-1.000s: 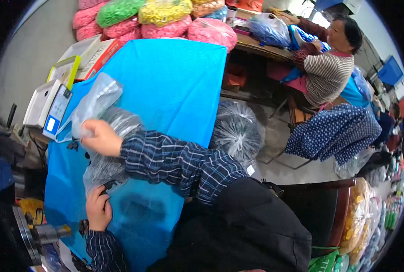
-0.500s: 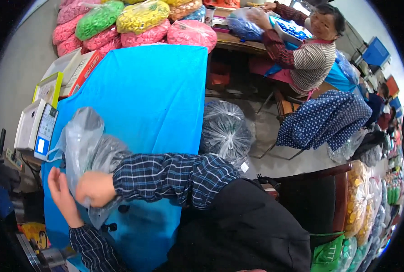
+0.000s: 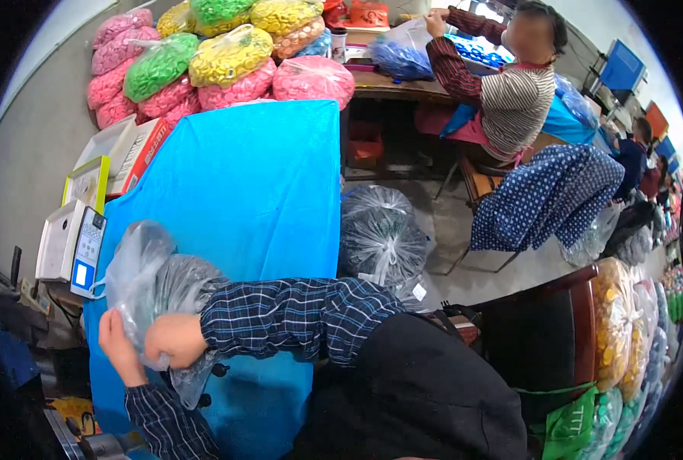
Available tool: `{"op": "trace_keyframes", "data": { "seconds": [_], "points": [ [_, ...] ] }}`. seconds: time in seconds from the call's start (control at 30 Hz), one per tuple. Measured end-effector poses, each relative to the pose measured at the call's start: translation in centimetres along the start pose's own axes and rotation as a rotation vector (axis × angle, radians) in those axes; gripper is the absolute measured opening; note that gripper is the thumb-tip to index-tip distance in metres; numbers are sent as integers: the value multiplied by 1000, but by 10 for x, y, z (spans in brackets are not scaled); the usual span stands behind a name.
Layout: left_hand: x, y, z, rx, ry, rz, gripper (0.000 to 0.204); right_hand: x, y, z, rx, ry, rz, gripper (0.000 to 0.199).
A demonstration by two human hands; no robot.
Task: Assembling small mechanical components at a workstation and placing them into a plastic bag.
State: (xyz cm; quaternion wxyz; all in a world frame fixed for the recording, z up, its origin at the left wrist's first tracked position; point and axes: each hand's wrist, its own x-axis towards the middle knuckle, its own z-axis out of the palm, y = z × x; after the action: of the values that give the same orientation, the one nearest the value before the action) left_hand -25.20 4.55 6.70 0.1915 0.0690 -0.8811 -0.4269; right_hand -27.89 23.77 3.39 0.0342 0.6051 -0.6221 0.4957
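A clear plastic bag (image 3: 136,264) stands on the blue-covered table in front of me, bunched and wrinkled. Beside it, a clear bag with dark contents (image 3: 188,282) leans close; the contents are too blurred to name. My right hand (image 3: 174,340) is closed in a fist on the gathered plastic, its sleeved forearm reaching across from the right. My left hand (image 3: 121,349) is at the clear bag's near left side, its fingers bent against the plastic. Below the right wrist lie a small black round piece (image 3: 220,370) and another black piece (image 3: 204,400).
The blue table cover (image 3: 265,184) spreads beyond the bags. A blue-and-white device with a screen (image 3: 87,251) and shallow boxes (image 3: 88,184) line the left edge. Bags of coloured pieces (image 3: 230,57) are piled behind. Filled bags (image 3: 384,238) sit on the floor; a co-worker (image 3: 514,100) sits far right.
My left hand's fingers, spread upward before, now bend in against the bag. My right fist stays on the plastic. The view has shifted slightly, and the co-worker's hands have lifted a bag.
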Motion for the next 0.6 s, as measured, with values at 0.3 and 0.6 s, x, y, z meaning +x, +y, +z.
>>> {"op": "trace_keyframes", "data": {
  "seconds": [0.3, 0.6],
  "points": [
    [-62, 10, -18, -588, 408, -97, 29, 6, -8, -29, -30, 501, -43, 39],
    [-106, 34, -17, -566, 66, 100, 31, 2, -16, -35, -61, 341, -87, 53]
  ]
}}
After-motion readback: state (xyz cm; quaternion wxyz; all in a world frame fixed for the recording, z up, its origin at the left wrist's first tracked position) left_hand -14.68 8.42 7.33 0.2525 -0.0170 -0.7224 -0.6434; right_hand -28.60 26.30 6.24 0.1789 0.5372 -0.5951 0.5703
